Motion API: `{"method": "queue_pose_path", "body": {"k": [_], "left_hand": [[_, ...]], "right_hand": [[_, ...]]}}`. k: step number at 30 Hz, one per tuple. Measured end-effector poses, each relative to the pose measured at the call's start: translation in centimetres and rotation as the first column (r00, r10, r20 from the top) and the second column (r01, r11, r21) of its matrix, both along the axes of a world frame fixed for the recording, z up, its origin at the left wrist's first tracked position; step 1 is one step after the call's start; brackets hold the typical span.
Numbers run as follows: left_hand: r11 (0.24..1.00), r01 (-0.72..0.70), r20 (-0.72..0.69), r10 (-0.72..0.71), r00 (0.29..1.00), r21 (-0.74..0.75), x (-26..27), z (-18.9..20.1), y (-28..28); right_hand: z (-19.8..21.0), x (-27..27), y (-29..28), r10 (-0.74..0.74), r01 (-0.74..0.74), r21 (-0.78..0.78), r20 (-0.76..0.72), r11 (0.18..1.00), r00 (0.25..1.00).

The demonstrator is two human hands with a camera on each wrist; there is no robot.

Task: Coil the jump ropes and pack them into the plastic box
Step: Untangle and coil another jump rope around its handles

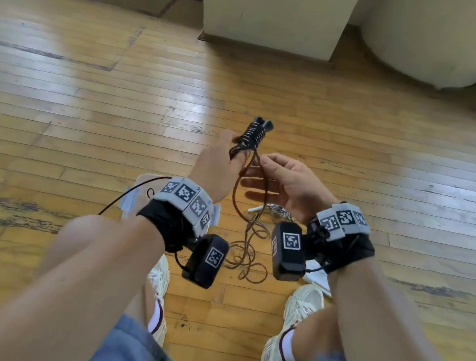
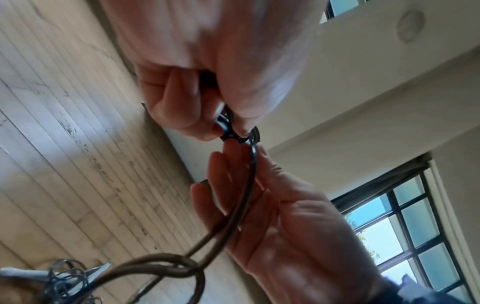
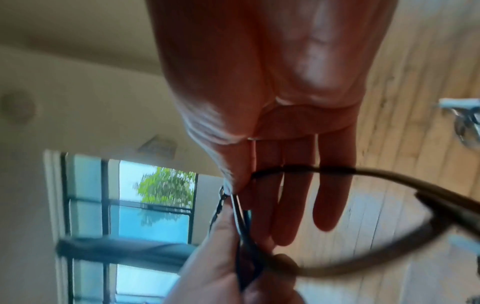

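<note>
Wooden floorboards (image 1: 54, 105) form the work surface, seen from above by a seated person. Black handles (image 1: 254, 134), wound with cord, point up and away, long axis rising from the left hand (image 1: 217, 167), whose fingers are curled round their lower end. Brown rope (image 1: 251, 214) hangs from them, passing between pinching thumb and forefinger of the right hand (image 1: 286, 182), then drops to loose loops on the floor. Feeding the next turn likely falls to the right hand. No plastic box is identifiable.
</note>
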State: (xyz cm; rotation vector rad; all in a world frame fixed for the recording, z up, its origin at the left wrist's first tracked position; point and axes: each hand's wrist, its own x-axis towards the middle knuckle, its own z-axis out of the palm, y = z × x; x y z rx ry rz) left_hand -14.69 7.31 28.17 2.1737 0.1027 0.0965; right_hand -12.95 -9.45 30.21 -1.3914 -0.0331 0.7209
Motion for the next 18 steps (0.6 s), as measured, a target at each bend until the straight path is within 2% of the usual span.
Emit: {"method": "queue_pose_path", "body": {"k": [3, 7, 11, 14, 16, 18], "left_hand": [[0.965, 0.031, 0.120, -0.064, 0.991, 0.260, -0.1, -0.1, 0.4], [0.907, 0.050, 0.175, -0.135, 0.975, 0.417, 0.3, -0.3, 0.1], [0.873, 0.060, 0.156, -0.154, 0.976, 0.484, 0.3, -0.8, -0.7], [0.847, 0.102, 0.106, -0.183, 0.977, 0.522, 0.5, -1.1, -1.1], [0.865, 0.120, 0.077, -0.180, 0.981, 0.488, 0.8, -1.2, -1.1], [0.913, 0.139, 0.012, -0.156, 0.988, 0.384, 1.2, -1.1, -0.8]], "right_hand": [[-0.2, 0.3, 0.2, 0.012, -0.004, 0.051, -0.146, 0.999, 0.989], [-0.6, 0.9, 0.2, 0.017, -0.003, 0.077, -0.182, 0.997, 0.983], [-0.6, 0.9, -0.2, 0.064, -0.061, 0.038, -0.087, 0.997, 0.994], [-0.8, 0.9, -0.6, 0.050, -0.050, 0.002, -0.026, 0.999, 0.998], [-0.9, 0.9, -0.9, 0.033, -0.033, -0.024, -0.002, 0.999, 0.999], [-0.9, 1.0, -1.1, 0.015, -0.010, -0.120, 0.045, 0.993, 0.999]]}}
